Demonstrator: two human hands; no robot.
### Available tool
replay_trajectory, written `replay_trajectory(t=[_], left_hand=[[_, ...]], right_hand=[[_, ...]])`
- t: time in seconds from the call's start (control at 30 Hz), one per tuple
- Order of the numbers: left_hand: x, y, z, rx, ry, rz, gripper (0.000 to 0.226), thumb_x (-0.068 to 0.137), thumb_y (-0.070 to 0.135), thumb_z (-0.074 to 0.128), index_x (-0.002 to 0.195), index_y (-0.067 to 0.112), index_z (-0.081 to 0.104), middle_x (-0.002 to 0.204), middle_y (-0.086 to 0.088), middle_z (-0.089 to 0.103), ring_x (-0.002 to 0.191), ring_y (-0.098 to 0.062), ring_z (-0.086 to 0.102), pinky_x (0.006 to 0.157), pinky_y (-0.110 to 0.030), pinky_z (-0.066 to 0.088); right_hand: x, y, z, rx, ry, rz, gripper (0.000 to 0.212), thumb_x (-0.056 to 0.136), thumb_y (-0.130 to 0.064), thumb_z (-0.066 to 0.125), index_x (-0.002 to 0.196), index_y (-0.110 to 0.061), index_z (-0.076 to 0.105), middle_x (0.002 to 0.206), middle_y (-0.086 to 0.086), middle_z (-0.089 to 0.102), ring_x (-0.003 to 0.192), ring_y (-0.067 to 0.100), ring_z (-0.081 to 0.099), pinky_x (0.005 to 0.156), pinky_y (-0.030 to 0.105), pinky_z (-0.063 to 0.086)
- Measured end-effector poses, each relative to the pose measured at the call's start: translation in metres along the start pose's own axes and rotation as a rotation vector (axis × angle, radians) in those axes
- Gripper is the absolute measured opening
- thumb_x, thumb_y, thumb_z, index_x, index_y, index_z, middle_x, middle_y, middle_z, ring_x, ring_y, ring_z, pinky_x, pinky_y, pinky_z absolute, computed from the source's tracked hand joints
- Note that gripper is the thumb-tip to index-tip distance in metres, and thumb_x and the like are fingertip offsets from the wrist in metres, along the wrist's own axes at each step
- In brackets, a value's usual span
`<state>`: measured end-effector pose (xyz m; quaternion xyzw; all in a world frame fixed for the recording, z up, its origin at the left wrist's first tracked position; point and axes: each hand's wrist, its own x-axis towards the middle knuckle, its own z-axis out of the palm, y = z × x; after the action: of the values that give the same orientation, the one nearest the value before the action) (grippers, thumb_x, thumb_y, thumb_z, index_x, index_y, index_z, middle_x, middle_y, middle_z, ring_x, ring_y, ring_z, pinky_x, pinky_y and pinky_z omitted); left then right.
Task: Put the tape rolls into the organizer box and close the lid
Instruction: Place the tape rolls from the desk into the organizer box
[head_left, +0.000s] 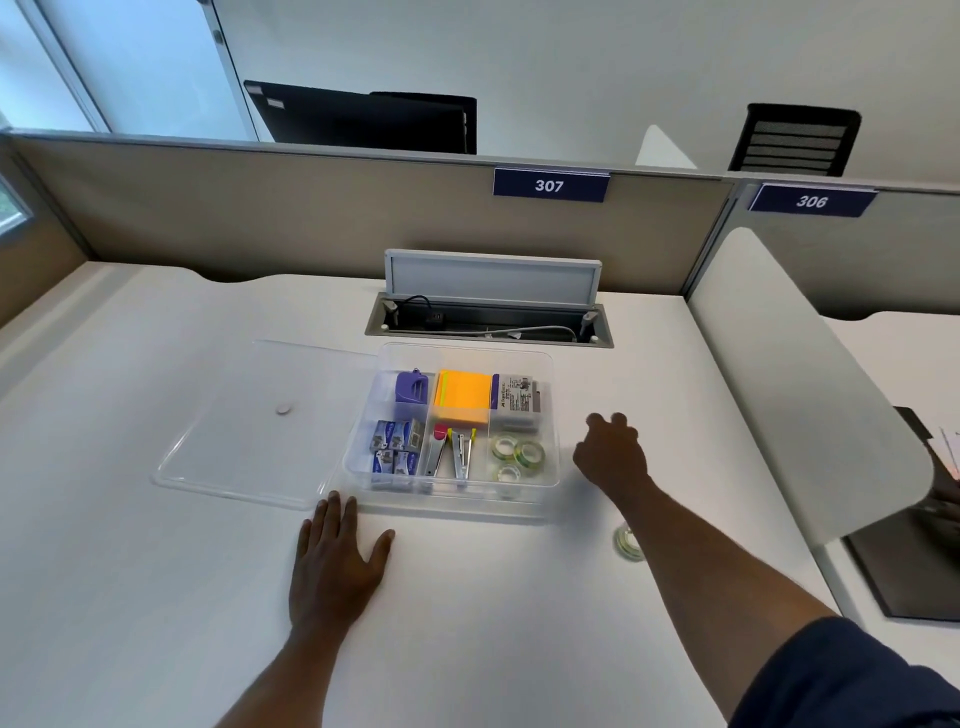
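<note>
Tape rolls (518, 457) already fill the organizer box (554, 415) corner left of the loosely curled, empty right hand (610, 453); better it draws back for the last roll (627, 543) beneath its forearm while the flat-spread left hand (335, 566) fetches the lid (234, 457).

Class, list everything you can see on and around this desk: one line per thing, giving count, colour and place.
box: 1, clear, desk centre, open
lid: 1, clear, flat on the desk, left of box
tape rolls in box: 3, clear-greenish, front right compartment
loose tape roll: 1, clear-greenish, on desk under right forearm
sticky notes: 1 pad, orange, back middle
staple boxes: several, blue, front left
staplers: 2, metal, front middle
cable tray: 1, grey, open, behind box
left hand: flat on desk
right hand: beside box, empty
</note>
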<state>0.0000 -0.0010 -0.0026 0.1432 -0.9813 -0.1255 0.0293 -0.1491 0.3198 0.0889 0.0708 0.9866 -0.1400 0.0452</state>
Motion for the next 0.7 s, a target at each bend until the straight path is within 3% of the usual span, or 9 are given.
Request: replay_trajectory(t=[0.17, 0.4, 0.5, 0.7], left_hand=[[-0.001, 0.002, -0.002, -0.003, 0.003, 0.003, 0.084, 0.082, 0.066, 0.024, 0.144, 0.011, 0.035, 0.154, -0.013, 0.032, 0.144, -0.026, 0.024, 0.119, -0.041, 0.02], [-0.001, 0.003, -0.002, 0.0, 0.0, 0.007, 0.085, 0.082, 0.066, 0.023, 0.142, 0.009, 0.037, 0.153, -0.015, 0.034, 0.143, -0.028, 0.026, 0.118, -0.043, 0.022], [-0.002, 0.003, -0.002, 0.004, -0.009, 0.004, 0.084, 0.083, 0.066, 0.024, 0.142, 0.008, 0.038, 0.152, -0.016, 0.035, 0.143, -0.029, 0.027, 0.117, -0.044, 0.023], [-0.004, 0.002, -0.001, 0.008, -0.024, -0.006, 0.083, 0.083, 0.064, 0.024, 0.142, 0.008, 0.038, 0.152, -0.016, 0.035, 0.143, -0.029, 0.027, 0.117, -0.045, 0.022]], right_hand=[[-0.012, 0.033, -0.002, -0.06, -0.245, 0.224, 0.038, 0.088, -0.028, 0.05, 0.121, -0.011, 0.055, 0.124, 0.017, 0.052, 0.119, 0.039, 0.05, 0.102, 0.044, 0.044], [-0.037, 0.051, 0.007, -0.04, -0.346, 0.151, 0.049, 0.084, -0.045, 0.058, 0.121, -0.014, 0.055, 0.126, 0.009, 0.058, 0.125, 0.03, 0.046, 0.101, 0.041, 0.045], [-0.049, 0.047, 0.011, -0.077, -0.396, 0.168, 0.052, 0.077, -0.035, 0.067, 0.122, -0.016, 0.048, 0.121, 0.013, 0.051, 0.119, 0.031, 0.047, 0.101, 0.041, 0.044], [-0.055, 0.047, 0.019, -0.04, -0.121, 0.046, 0.024, 0.083, -0.005, 0.046, 0.102, -0.004, 0.061, 0.111, 0.017, 0.063, 0.104, 0.031, 0.062, 0.086, 0.032, 0.05]])
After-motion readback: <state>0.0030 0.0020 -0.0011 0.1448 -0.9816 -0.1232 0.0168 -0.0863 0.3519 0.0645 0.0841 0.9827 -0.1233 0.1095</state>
